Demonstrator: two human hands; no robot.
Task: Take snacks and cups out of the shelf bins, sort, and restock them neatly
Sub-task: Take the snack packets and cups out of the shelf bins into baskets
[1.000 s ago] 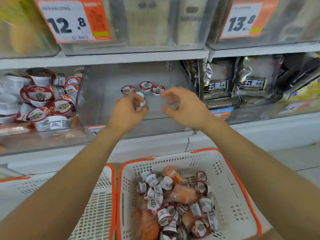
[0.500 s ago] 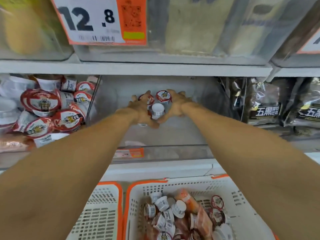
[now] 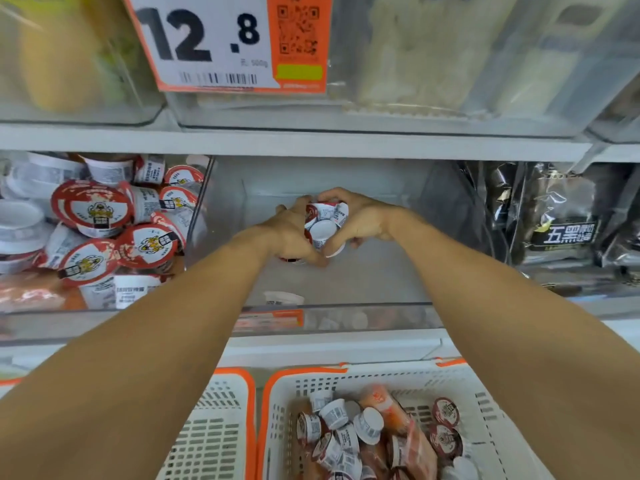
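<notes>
- Small cups (image 3: 325, 225) — a tight cluster with red-and-white lids and white bases — sit gathered between both hands deep inside the clear middle bin (image 3: 346, 282) on the shelf.
- Left hand (image 3: 289, 233) curls round the cluster from its left side, fingers bent against the cups and thumb low near the bin floor.
- Right hand (image 3: 360, 221) curls round the same cluster from the right, fingers arched over the top; the two hands are drawn together with only the cups between them.
- One cup in the cluster faces the camera with its white base; another lies tipped at the lower edge by the right thumb.
- A single stray cup (image 3: 284, 298) lies on its side near the front of the same bin, well apart from the hands.
- Just beside, the left bin (image 3: 104, 313) is heaped with larger cups (image 3: 91, 209) with red-rimmed lids, piled at all angles.
- To the right stand dark snack bags (image 3: 561, 220) with pale lettering.
- Above hangs a price tag (image 3: 228, 43) reading 12.8, white with an orange panel, fixed to an upper bin.
- Below the shelf, a white basket with an orange rim (image 3: 485, 410) holds more small cups (image 3: 343, 431) mixed with orange packets (image 3: 398, 420) — all jumbled.
- A second basket (image 3: 221, 427) stands touching it on the left; its contents are hidden by the left forearm.
</notes>
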